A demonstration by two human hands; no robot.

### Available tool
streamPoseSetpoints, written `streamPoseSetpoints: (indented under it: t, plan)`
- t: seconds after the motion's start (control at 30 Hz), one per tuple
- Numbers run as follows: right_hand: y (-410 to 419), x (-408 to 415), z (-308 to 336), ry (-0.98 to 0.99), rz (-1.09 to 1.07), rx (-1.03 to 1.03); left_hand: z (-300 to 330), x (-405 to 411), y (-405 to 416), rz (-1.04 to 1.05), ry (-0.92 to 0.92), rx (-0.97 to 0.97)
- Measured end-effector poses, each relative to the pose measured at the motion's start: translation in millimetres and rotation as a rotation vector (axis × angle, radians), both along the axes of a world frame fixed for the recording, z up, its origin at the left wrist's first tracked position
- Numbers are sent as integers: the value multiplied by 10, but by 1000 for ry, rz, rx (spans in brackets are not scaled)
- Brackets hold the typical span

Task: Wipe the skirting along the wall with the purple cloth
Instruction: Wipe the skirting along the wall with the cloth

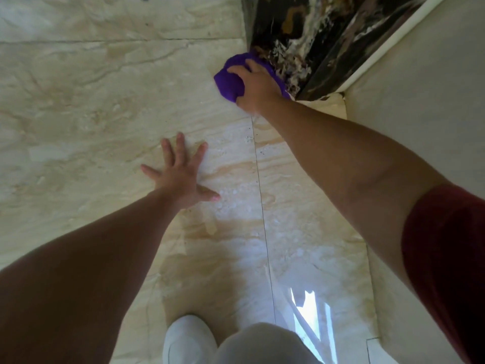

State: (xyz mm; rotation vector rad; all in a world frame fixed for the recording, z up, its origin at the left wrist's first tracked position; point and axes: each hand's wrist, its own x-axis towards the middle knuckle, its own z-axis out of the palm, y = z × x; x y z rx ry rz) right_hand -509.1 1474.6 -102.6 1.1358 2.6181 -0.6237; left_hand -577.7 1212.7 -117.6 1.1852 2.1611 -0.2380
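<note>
Knee in light grey trousers (262, 342) and a white shoe (187, 340) are sitting nearest the lens at the bottom edge, shoe planted on the beige marble-look floor tile (78, 114). A dark red sleeve (446, 258) is covering the right upper arm at the right edge.

Left hand (181, 174) is resting flat on the tile, palm down, fingers spread apart, thumb pointing right. Not holding anything.

Right hand (256, 84) is reaching forward, fingers curled and clamped over the purple cloth (229, 80). Cloth is bunched under the palm, bulging out to the left of the hand, with a strip showing along the hand's right side too.

Cloth is pressing against the lower edge of a black veined marble slab (301, 35), where that slab meets the floor. The slab is running diagonally toward the top of the view. A white trim strip (380, 48) is bordering the slab on its right, next to the off-white wall (433, 88). A beige skirting strip (333, 106) is running along the wall base just right of the hand's wrist; cloth is near its end, contact with it not discernible.

A bright window reflection (309, 311) is showing on the tile beside the knee.
</note>
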Motion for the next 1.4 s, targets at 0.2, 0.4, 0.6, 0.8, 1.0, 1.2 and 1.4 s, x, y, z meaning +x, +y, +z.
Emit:
streamPoseSetpoints:
  t: [0.2,0.4,0.6,0.8,1.0,1.2,1.4]
  plan:
    - [-394,1124,-20,-51,-62,153,63,8,7,13,-18,-14]
    - [-181,1995,79,-233,-261,155,73,-62,-8,0,-34,-31]
    - [-556,1968,168,-263,-346,116,338,-263,188,27,-125,-73]
    - [-748,2258,514,-287,-421,-90,982,-299,246,9,-86,-110]
    - [-1212,2438,1539,-152,-490,-106,1985,182,331,227,-260,-4]
    - [-1723,2353,3564,75,-474,-106,3815,1257,373,548,-689,30]
    - [-2197,2466,5834,373,-390,-36,5862,1822,259,936,-1040,217]
